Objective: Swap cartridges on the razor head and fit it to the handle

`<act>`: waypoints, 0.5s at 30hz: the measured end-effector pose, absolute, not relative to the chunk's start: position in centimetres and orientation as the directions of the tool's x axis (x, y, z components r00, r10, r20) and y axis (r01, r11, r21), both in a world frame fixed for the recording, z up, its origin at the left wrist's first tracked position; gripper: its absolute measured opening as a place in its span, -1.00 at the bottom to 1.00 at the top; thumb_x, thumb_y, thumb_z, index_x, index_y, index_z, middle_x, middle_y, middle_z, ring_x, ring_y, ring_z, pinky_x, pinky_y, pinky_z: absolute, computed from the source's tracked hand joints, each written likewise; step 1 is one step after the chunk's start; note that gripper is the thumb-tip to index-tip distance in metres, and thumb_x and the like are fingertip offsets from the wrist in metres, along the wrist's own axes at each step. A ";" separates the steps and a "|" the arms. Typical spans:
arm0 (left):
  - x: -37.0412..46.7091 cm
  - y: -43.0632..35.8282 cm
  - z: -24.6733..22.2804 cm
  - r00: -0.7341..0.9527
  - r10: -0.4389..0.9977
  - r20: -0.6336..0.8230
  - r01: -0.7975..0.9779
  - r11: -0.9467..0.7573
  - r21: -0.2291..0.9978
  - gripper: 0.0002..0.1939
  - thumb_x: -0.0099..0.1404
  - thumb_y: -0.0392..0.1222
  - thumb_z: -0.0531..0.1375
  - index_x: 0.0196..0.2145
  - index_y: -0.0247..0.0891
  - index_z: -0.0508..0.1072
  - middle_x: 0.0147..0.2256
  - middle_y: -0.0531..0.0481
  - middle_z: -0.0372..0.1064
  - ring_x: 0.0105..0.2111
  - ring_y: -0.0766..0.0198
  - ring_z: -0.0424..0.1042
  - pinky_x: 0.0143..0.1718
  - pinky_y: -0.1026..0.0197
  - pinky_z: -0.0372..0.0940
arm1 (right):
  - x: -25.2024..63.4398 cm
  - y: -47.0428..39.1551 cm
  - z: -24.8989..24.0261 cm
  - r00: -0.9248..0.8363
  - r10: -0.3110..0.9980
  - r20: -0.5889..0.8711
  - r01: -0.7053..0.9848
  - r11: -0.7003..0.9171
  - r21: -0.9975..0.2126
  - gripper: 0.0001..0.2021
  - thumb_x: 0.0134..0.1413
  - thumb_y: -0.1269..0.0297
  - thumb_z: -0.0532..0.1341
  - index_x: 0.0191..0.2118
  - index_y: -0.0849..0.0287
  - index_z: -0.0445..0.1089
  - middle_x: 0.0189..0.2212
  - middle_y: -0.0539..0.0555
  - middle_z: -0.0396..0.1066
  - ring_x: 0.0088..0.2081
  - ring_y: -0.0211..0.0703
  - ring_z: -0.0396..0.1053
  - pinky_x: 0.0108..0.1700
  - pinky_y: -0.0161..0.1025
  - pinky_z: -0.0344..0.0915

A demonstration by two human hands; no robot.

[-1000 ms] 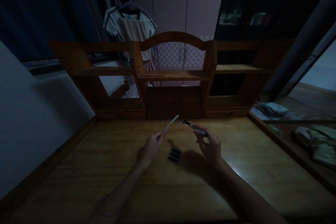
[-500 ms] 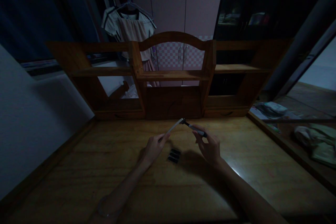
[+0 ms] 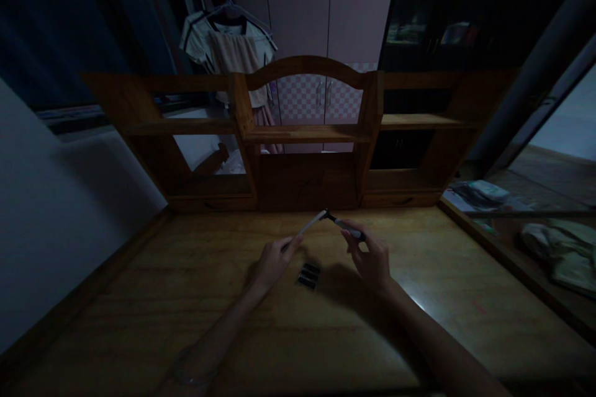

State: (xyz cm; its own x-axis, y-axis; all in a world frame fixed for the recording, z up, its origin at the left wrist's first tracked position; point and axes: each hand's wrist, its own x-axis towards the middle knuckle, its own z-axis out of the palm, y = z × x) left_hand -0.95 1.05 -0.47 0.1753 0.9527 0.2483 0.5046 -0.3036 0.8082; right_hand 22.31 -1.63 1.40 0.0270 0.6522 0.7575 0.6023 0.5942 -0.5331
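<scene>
Pinched in my left hand (image 3: pixel 275 258) is a slim pale stick (image 3: pixel 311 224), dark at its lower end; its exact kind is hard to make out in the dim light. My right hand (image 3: pixel 371 255) grips a razor (image 3: pixel 347 229) by its grey and black handle, the small dark head pointing left and up. The stick's tip meets the razor head, or nearly so, above the table. Below and between my hands lies a small clear pack with three dark pieces (image 3: pixel 308 275).
The wooden desk top (image 3: pixel 195 298) spreads under my arms. A wooden shelf unit (image 3: pixel 307 133) with drawers stands along its far edge. To the right are plastic-wrapped items (image 3: pixel 487 192) and a pale cloth bag (image 3: pixel 565 251). Clothes (image 3: pixel 230 49) hang behind the shelf.
Both hands keep nearly the same place and hold. The stick's tip and the razor head have shifted very slightly against each other.
</scene>
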 end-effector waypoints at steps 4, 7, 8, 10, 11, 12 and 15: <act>-1.0 1.1 -0.4 0.155 0.952 0.265 0.506 -0.307 0.806 -0.49 0.30 0.13 0.00 -0.30 -0.36 0.54 -0.41 -0.02 0.46 -0.40 0.23 0.37 -0.38 0.31 0.15 | 22.4 -1.6 1.4 0.033 0.643 0.765 0.593 0.604 -0.533 -0.78 0.22 0.28 0.15 -0.02 0.11 0.37 -0.22 0.09 0.48 -0.44 -0.21 0.44 -0.34 -0.27 0.40; -1.1 1.2 -0.4 0.125 0.947 0.296 0.512 -0.317 0.798 -0.50 0.31 0.12 0.00 -0.37 -0.36 0.53 -0.49 0.00 0.42 -0.45 0.26 0.34 -0.44 0.32 0.11 | 22.4 -1.6 1.3 0.031 0.657 0.753 0.588 0.597 -0.545 -0.77 0.22 0.28 0.16 -0.02 0.11 0.36 -0.24 0.08 0.48 -0.43 -0.21 0.44 -0.34 -0.28 0.40; -1.1 1.2 -0.4 0.127 0.947 0.295 0.510 -0.317 0.799 -0.51 0.31 0.12 0.01 -0.37 -0.35 0.53 -0.49 0.00 0.42 -0.46 0.26 0.34 -0.44 0.32 0.10 | 22.4 -1.6 1.3 0.028 0.662 0.749 0.589 0.594 -0.548 -0.77 0.22 0.28 0.16 -0.01 0.11 0.36 -0.24 0.08 0.48 -0.43 -0.21 0.44 -0.34 -0.28 0.40; -1.1 1.2 -0.5 0.146 0.949 0.280 0.500 -0.315 0.807 -0.53 0.31 0.10 0.02 -0.33 -0.33 0.54 -0.44 0.00 0.45 -0.42 0.25 0.36 -0.41 0.32 0.12 | 22.4 -1.7 1.4 0.021 0.664 0.747 0.591 0.595 -0.545 -0.77 0.22 0.29 0.16 -0.01 0.10 0.36 -0.24 0.07 0.48 -0.43 -0.22 0.44 -0.32 -0.28 0.40; -1.1 1.2 -0.5 0.156 0.950 0.271 0.497 -0.313 0.809 -0.54 0.31 0.10 0.02 -0.30 -0.32 0.55 -0.41 -0.01 0.47 -0.40 0.24 0.38 -0.39 0.32 0.13 | 22.4 -1.7 1.4 0.019 0.659 0.752 0.591 0.599 -0.540 -0.77 0.22 0.30 0.16 -0.02 0.10 0.36 -0.24 0.07 0.48 -0.43 -0.22 0.44 -0.31 -0.28 0.40; -1.1 1.2 -0.5 0.159 0.951 0.266 0.499 -0.310 0.809 -0.54 0.31 0.10 0.02 -0.29 -0.32 0.55 -0.39 -0.01 0.47 -0.39 0.24 0.38 -0.37 0.32 0.14 | 22.4 -1.7 1.4 0.017 0.653 0.757 0.591 0.604 -0.534 -0.77 0.22 0.30 0.16 -0.02 0.10 0.36 -0.23 0.07 0.48 -0.42 -0.22 0.44 -0.30 -0.27 0.40; -1.1 1.2 -0.5 0.138 0.952 0.272 0.518 -0.304 0.799 -0.52 0.30 0.11 0.02 -0.35 -0.34 0.54 -0.45 0.01 0.44 -0.43 0.26 0.35 -0.41 0.32 0.12 | 22.4 -1.7 1.3 0.016 0.643 0.766 0.588 0.614 -0.527 -0.77 0.21 0.31 0.16 -0.02 0.09 0.36 -0.22 0.07 0.48 -0.42 -0.22 0.44 -0.28 -0.26 0.40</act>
